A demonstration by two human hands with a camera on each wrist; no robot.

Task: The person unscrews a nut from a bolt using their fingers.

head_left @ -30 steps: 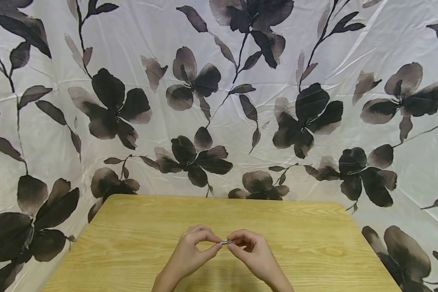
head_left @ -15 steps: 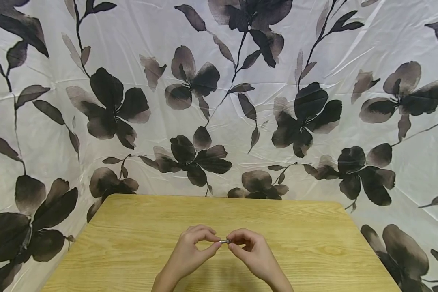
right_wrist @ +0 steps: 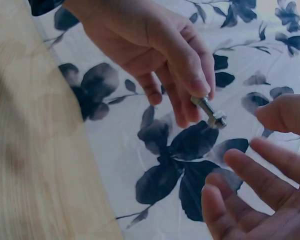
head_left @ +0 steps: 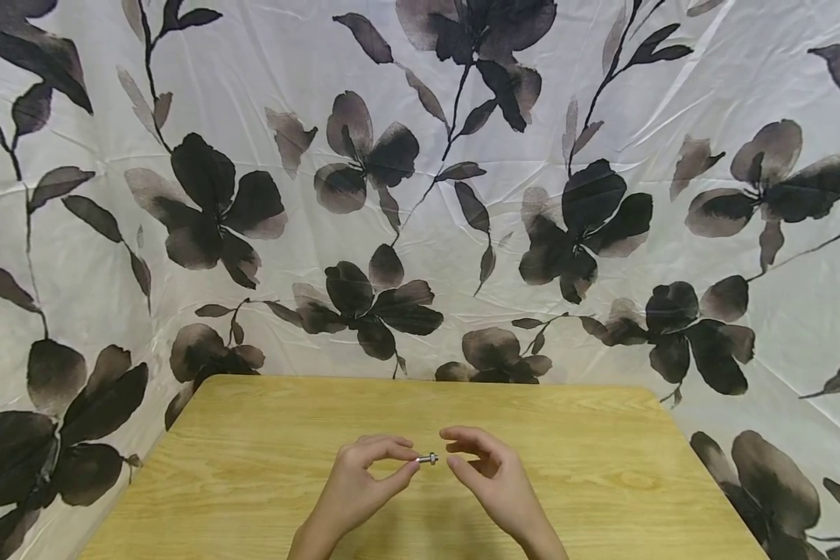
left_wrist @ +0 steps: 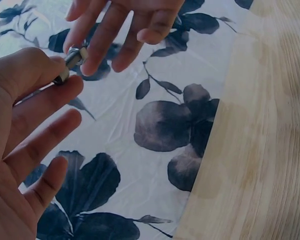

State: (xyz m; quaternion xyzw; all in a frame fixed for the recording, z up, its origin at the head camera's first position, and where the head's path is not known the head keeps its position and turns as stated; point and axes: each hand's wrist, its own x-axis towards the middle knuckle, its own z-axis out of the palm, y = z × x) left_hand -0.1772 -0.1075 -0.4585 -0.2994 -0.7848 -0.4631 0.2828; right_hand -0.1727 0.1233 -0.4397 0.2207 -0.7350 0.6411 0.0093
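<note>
A small silver bolt [head_left: 425,459] points to the right above the table, its head end pinched between the thumb and index finger of my left hand [head_left: 364,482]. Near its free end sits a nut [right_wrist: 218,120], clear in the right wrist view. In the left wrist view the bolt shank [left_wrist: 71,62] shows between the nut and my left fingertips, and the other left fingers are spread. My right hand [head_left: 493,478] is just right of the nut, thumb and fingers parted around a gap, holding nothing. In the right wrist view that hand is apart from the bolt.
Below both hands lies a light wood-grain table [head_left: 266,420] with rounded far corners. A white cloth [head_left: 476,327] with dark flower prints hangs behind it and along both sides.
My right thumb and fingers have let go of the nut end and spread apart, moving slightly right. The nut end is now uncovered. My left hand keeps its pinch on the bolt.
</note>
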